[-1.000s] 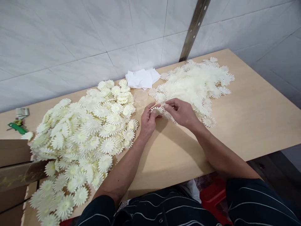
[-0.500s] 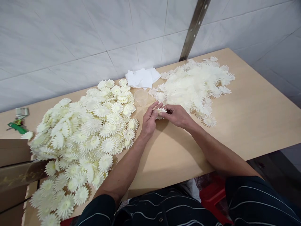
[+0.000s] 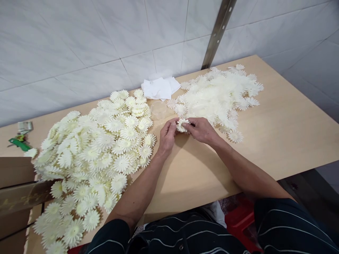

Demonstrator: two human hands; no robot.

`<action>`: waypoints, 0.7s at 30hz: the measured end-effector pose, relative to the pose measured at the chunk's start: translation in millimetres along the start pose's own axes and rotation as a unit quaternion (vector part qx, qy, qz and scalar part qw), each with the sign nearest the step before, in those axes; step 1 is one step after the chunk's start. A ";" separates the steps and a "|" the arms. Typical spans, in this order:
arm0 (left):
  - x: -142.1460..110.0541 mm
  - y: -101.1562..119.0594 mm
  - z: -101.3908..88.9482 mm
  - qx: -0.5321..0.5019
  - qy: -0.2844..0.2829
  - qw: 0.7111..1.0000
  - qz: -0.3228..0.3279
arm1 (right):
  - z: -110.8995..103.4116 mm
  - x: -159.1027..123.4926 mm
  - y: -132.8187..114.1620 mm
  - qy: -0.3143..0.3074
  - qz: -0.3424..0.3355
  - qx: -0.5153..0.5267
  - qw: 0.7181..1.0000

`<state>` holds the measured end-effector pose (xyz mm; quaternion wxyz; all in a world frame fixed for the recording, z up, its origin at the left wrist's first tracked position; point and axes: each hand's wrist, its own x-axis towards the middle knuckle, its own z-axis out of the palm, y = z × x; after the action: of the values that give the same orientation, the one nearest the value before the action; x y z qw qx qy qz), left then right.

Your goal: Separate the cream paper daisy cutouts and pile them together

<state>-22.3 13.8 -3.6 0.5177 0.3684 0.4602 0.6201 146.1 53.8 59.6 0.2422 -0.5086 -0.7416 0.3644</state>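
Note:
Between my two hands a small cream artificial flower (image 3: 182, 125) is held above the wooden table (image 3: 278, 123). My left hand (image 3: 167, 135) pinches its left side, with thumb and fingers closed. From the right, my right hand (image 3: 200, 129) grips the petals between thumb and fingers. A large heap of layered cream flowers (image 3: 106, 141) spreads to the left of my left hand. Behind my right hand lies a pile of flatter, whiter petal pieces (image 3: 217, 95). How many petal layers are in my hands I cannot make out.
A clear round dish (image 3: 159, 110) and white paper sheets (image 3: 160, 88) lie towards the tiled wall (image 3: 92, 38). A green-handled tool (image 3: 19, 144) is at far left, beyond a brown box (image 3: 16, 173). A metal post (image 3: 218, 35) stands against the wall.
The flower has tilted between my hands and shows more of its petals. My left fingers have drawn in and curled lower; my right hand stays nearly in place.

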 end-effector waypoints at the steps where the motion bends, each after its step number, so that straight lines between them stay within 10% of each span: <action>1: -0.2 0.7 0.7 -0.005 0.000 1.000 -0.004 | -0.2 -0.1 -0.6 0.003 0.006 0.005 1.000; 11: -0.9 8.7 5.5 -0.016 -0.017 1.000 -0.008 | -2.8 0.1 -8.9 0.017 0.063 0.055 0.996; 21: 0.9 6.6 5.1 -0.003 0.024 1.000 -0.009 | -6.9 3.0 1.1 -0.107 0.056 0.166 0.979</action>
<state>-19.7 15.5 4.2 0.5131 0.3478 0.4744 0.6251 150.7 58.8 62.9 0.2215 -0.4599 -0.6625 0.5482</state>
